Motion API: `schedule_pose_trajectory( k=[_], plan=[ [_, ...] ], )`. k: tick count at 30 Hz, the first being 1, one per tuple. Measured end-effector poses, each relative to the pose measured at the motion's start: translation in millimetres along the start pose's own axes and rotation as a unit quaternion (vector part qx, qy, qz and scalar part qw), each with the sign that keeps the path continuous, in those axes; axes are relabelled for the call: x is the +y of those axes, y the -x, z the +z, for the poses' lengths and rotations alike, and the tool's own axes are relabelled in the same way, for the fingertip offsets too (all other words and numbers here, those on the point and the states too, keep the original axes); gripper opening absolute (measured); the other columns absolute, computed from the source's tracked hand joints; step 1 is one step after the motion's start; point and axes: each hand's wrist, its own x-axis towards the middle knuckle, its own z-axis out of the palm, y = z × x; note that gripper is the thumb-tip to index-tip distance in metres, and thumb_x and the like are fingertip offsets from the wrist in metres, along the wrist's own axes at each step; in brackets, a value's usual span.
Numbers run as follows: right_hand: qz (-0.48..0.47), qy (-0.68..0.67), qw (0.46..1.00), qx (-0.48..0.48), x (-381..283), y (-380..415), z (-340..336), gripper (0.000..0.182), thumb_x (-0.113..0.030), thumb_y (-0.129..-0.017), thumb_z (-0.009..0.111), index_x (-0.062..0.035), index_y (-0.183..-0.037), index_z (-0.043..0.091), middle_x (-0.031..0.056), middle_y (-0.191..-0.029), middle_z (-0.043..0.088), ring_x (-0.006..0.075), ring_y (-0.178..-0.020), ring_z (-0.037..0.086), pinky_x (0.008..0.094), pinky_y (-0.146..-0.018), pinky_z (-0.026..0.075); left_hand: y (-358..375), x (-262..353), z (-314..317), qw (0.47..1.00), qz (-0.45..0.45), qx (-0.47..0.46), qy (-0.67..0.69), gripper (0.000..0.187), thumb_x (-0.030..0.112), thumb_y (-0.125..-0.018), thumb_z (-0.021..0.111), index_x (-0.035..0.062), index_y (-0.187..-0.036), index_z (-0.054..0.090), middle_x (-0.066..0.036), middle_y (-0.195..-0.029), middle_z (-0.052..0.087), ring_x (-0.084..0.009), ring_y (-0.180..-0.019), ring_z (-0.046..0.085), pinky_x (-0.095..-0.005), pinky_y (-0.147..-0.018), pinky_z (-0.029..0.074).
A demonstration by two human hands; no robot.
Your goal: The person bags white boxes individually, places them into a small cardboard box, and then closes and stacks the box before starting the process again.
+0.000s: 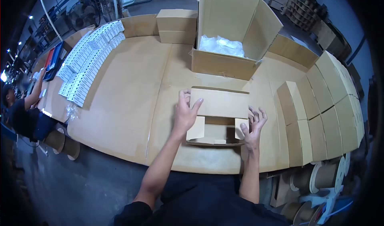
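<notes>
Two bare hands flank a small brown rectangular cardboard box (220,103) lying on the cardboard-covered worktable (120,106), on the near side of a large open carton (224,69). Left hand (185,116): half-open at the far left corner, thumb over the broad panel; firmness of hold cannot be determined. Right hand (253,136): fingers spread and raised, thumb at the right end flap (239,127). Step in hand, as judged: flap positioning, interior partly exposed. Any further folding calls for aligned end flaps and even support at both sides.
</notes>
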Motion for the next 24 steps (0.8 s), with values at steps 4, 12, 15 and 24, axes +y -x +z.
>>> schedule_pose_trajectory(
  k=[4, 12, 15, 24],
  plan=[
    [-0.011, 0.223, 0.968, -0.117, -22, 8, -17, 0.075, -0.023, -0.075, 0.086, -0.0079, -0.139, 0.049, 0.0228, -0.152, 0.040, 0.0363, -0.136, 0.049, 0.0469, -0.112, 0.041, 2, -25, -7, 0.994, -0.106, 0.014, -0.008, 0.051, 0.009, -0.098, 0.070, 0.0023, -0.132, 0.032, -0.021, -0.117, 0.070, -0.0253, -0.107, 0.068, -0.0371, -0.094, 0.053],
    [0.012, 0.310, 0.938, -0.157, -50, 24, -5, 0.081, -0.026, -0.069, 0.091, -0.0028, -0.137, 0.053, 0.0239, -0.142, 0.048, 0.0406, -0.139, 0.044, 0.0486, -0.117, 0.038, 86, 12, -30, 0.995, 0.064, -0.068, -0.027, 0.067, 0.012, -0.088, 0.078, 0.0007, -0.142, 0.041, -0.023, -0.141, 0.050, -0.0318, -0.137, 0.049, -0.0424, -0.116, 0.038],
    [0.005, 0.289, 0.939, -0.184, -34, 21, 7, 0.074, -0.015, -0.070, 0.086, -0.0029, -0.136, 0.054, 0.0216, -0.139, 0.050, 0.0376, -0.136, 0.047, 0.0476, -0.117, 0.038, 86, 24, -25, 0.988, 0.094, -0.048, -0.113, 0.073, 0.010, -0.079, 0.082, 0.0005, -0.140, 0.044, -0.020, -0.139, 0.050, -0.0353, -0.141, 0.043, -0.0442, -0.119, 0.034],
    [-0.044, 0.179, 0.981, -0.054, 30, -78, 16, 0.061, -0.002, -0.073, 0.075, -0.0031, -0.130, 0.054, 0.0162, -0.134, 0.049, 0.0301, -0.128, 0.054, 0.0399, -0.113, 0.041, -34, 2, 22, 0.978, 0.169, -0.018, -0.124, 0.075, 0.008, -0.069, 0.078, 0.0026, -0.137, 0.046, -0.019, -0.133, 0.049, -0.0402, -0.139, 0.040, -0.0478, -0.119, 0.032]
  ],
)
